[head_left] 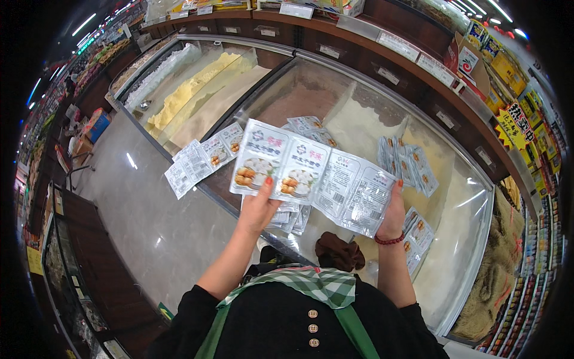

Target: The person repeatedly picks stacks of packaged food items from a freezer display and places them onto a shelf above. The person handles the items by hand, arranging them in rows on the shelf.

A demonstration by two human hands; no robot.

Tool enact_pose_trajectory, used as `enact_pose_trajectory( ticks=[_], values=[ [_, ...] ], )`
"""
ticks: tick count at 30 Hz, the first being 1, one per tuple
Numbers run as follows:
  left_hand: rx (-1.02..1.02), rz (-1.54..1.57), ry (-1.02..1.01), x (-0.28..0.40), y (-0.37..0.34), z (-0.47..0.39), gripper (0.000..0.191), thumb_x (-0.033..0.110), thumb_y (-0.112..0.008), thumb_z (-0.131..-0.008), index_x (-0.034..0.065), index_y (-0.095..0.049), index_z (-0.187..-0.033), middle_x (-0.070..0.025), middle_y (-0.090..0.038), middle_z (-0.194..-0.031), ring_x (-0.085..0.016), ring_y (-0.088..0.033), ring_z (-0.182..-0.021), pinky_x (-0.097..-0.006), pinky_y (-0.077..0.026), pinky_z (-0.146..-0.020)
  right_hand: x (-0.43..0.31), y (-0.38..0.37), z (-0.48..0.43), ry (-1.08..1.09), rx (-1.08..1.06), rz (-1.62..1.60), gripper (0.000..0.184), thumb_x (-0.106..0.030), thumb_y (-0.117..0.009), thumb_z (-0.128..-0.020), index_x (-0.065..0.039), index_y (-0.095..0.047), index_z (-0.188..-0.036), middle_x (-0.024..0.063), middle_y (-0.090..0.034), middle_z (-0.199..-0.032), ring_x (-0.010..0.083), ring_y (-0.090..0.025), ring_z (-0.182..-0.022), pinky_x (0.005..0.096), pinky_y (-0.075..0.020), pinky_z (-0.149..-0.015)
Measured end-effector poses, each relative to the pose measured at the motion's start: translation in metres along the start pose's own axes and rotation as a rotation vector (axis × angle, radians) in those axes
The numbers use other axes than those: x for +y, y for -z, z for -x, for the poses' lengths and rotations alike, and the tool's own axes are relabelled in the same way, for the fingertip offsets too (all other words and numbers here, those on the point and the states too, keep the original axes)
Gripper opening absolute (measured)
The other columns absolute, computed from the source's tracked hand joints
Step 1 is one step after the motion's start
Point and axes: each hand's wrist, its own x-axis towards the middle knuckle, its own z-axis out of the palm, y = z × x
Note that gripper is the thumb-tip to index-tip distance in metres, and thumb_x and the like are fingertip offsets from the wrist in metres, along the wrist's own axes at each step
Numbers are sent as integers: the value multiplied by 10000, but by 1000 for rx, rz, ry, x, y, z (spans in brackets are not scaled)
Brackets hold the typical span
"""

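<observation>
A joined strip of silver printed sachets is stretched between my two hands above a glass-topped bin. My left hand pinches its lower left edge, thumb on the front. At the strip's right end my right hand grips the edge, a red bead bracelet on the wrist. Beneath the strip, a stack of sachets is partly hidden. More sachet strips lie on the glass: one group at the left overhanging the bin's edge, one behind, one at the right and another by my right forearm.
Under the glass are compartments of white and yellow powder. A brown cloth rests close to my body. Behind the bin runs a wooden shelf with price tags. A burlap sack stands right; grey floor lies left.
</observation>
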Motion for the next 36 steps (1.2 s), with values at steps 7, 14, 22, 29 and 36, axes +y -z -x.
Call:
enact_pose_trajectory(
  ticks=[7, 14, 22, 29, 36],
  values=[
    [3, -27, -176, 25, 0, -15, 501, 138, -492, -878, 30, -251, -1304, -123, -383, -1287, -264, -413, -1173, -441, -366, -964, 4, 30, -9, 32, 22, 58, 544, -418, -287, -927, 37, -400, -1204, 157, -507, -1162, 265, -522, -1037, 377, -424, -892],
    [-31, -68, -215, 35, -5, -20, 478, 145, -492, -879, 18, -275, -1286, -129, -414, -1261, -257, -444, -1144, -424, -385, -952, 18, 35, -11, 92, 43, 101, 535, -403, -290, -931, 43, -394, -1207, 146, -500, -1171, 256, -509, -1053, 368, -405, -910],
    [-77, -63, -217, 41, -8, -22, 455, 139, -505, -875, 8, -305, -1263, -137, -442, -1237, -253, -466, -1124, -420, -397, -942, 26, 36, -9, 120, 56, 104, 556, -421, -268, -932, 44, -388, -1212, 141, -491, -1181, 244, -504, -1057, 355, -405, -909],
    [-69, -84, -220, 40, -8, -23, 458, 142, -493, -881, 8, -294, -1272, -135, -431, -1250, -252, -457, -1134, -419, -391, -948, 29, 33, -6, 122, 65, 116, 552, -416, -256, -936, 39, -374, -1225, 133, -482, -1192, 236, -497, -1064, 347, -404, -908],
    [-107, -70, -224, 40, -12, -24, 465, 142, -493, -881, 4, -287, -1274, -133, -414, -1264, -248, -434, -1157, -419, -378, -957, 30, 31, -5, 144, 62, 119, 538, -404, -242, -941, 31, -375, -1229, 134, -472, -1203, 236, -478, -1085, 349, -389, -922]
  ],
)
